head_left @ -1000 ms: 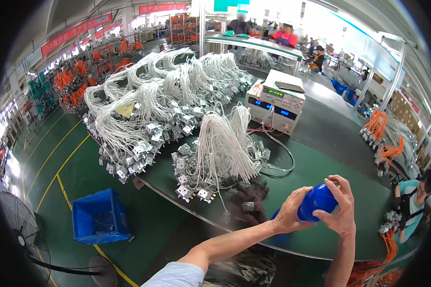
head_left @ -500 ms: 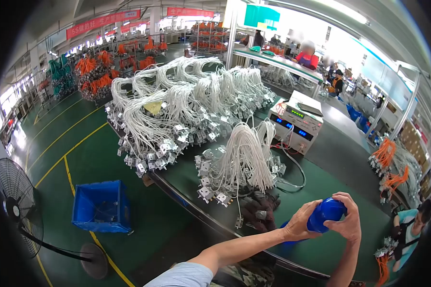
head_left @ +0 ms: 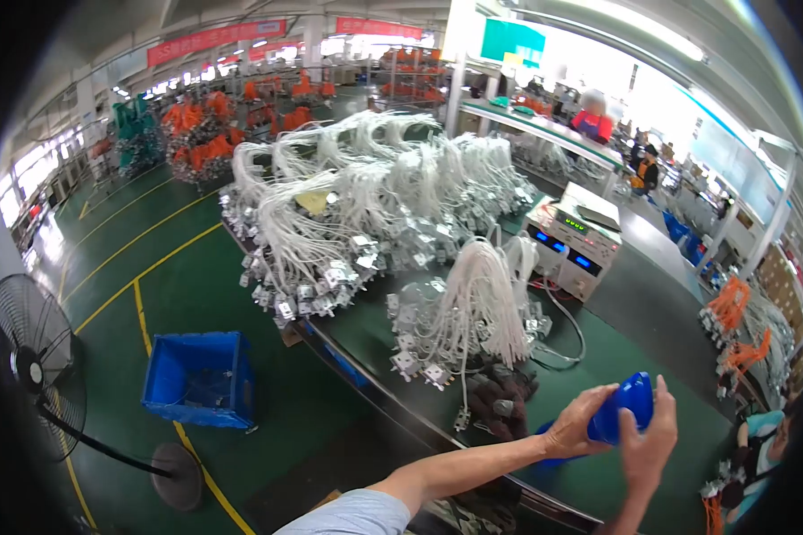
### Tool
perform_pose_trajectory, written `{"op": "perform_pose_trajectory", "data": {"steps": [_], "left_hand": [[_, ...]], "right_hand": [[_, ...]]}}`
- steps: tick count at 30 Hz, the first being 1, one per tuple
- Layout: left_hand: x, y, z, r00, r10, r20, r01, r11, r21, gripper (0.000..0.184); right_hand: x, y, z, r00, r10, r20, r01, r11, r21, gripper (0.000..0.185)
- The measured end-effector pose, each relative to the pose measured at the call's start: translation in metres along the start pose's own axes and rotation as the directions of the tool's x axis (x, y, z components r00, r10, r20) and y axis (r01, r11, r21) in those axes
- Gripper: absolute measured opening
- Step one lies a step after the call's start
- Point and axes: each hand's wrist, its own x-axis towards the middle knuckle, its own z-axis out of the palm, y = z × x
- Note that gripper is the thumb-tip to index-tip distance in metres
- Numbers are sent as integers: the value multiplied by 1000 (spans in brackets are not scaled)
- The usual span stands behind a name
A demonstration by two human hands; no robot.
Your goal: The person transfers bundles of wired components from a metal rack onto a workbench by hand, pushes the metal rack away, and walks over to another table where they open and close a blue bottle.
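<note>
A blue rounded object (head_left: 617, 417) is between my two hands above the near edge of the green table. My left hand (head_left: 580, 423) is wrapped round its left side. At its right side, my right hand (head_left: 649, 437) has its fingers apart and raised, with the thumb near the blue surface. Another blue piece (head_left: 558, 439) shows partly behind my left wrist. Dark gloves (head_left: 501, 401) lie on the table left of my hands, next to a bundle of white cables (head_left: 482, 308) with metal connectors.
A large heap of white cables (head_left: 375, 192) covers the table's far left. An instrument (head_left: 573, 241) with lit displays stands behind the bundle. On the floor are a blue crate (head_left: 198, 379) and a fan (head_left: 36, 366). A co-worker (head_left: 758, 464) is at the far right.
The view has swung left, so the table things appear farther right. My right hand has loosened its fingers from round the blue object, which now looks tilted differently.
</note>
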Motion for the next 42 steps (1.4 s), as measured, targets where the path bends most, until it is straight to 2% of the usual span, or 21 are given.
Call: {"op": "perform_pose_trajectory", "data": {"steps": [2,3,5,6,10,13,14,16,20,22,23,24,26,27,30,32,35,38,39,40,42], "left_hand": [[2,2,-4,998,-39,47,42,998,-56,102],[2,0,-3,998,-45,42,47,998,-49,102],[8,-6,-5,989,-56,135,75,987,-139,105],[10,-8,-8,990,-51,132,68,989,-129,105],[9,-11,-7,979,-113,168,141,976,-169,107],[5,-16,-1,985,-108,136,131,977,-168,107],[1,-20,4,985,-111,130,132,977,-168,108],[-2,-23,6,991,-81,106,94,988,-122,110],[5,-15,-7,977,-126,171,150,980,-132,110],[6,-10,-6,977,-115,180,144,976,-161,110],[6,-11,-4,984,-86,159,110,982,-154,110],[5,-12,-3,988,-58,141,79,986,-145,110],[5,-12,-1,984,-77,158,102,982,-156,110],[5,-13,-1,986,-91,138,113,981,-158,110],[8,-6,-8,975,-140,175,169,972,-166,109],[8,-6,-8,969,-148,197,179,973,-149,109],[8,-8,-4,985,-74,159,98,983,-153,106],[8,-5,-3,975,-112,191,141,979,-146,103],[9,-7,-4,975,-111,191,140,979,-151,103],[9,-9,-8,977,-117,180,144,979,-147,103],[7,-11,-7,981,-119,152,150,965,-214,101]], "right_hand": [[15,30,-11,981,-187,49,162,935,314,78],[20,33,-13,980,-191,54,164,932,322,78],[34,31,-14,956,-154,249,-25,804,594,80],[39,30,-11,956,-164,243,-15,800,600,80],[44,27,16,930,-276,244,99,824,558,57],[31,20,37,994,-93,-64,101,987,127,40],[27,9,43,994,-93,-63,101,986,133,40],[24,-7,49,977,42,-209,-116,927,-357,49],[28,-8,16,999,48,-18,-51,943,-330,64],[31,7,-4,956,-288,49,292,937,-192,64],[34,5,-10,956,-288,58,294,945,-145,57],[40,0,-16,960,-275,56,281,947,-157,57],[45,-5,-24,956,61,287,90,870,-484,52],[47,9,-13,961,62,270,97,839,-535,45],[42,-9,0,995,76,72,-36,893,-448,36],[40,-5,-1,997,69,43,-46,914,-404,35],[41,-6,-9,992,58,111,-39,986,-164,41],[40,-26,-22,983,102,155,-77,984,-162,43],[45,-33,-32,937,242,253,-172,948,-270,52],[45,-32,-38,939,225,262,-157,954,-256,52],[50,-10,-38,957,-232,173,252,962,-101,61]]}}
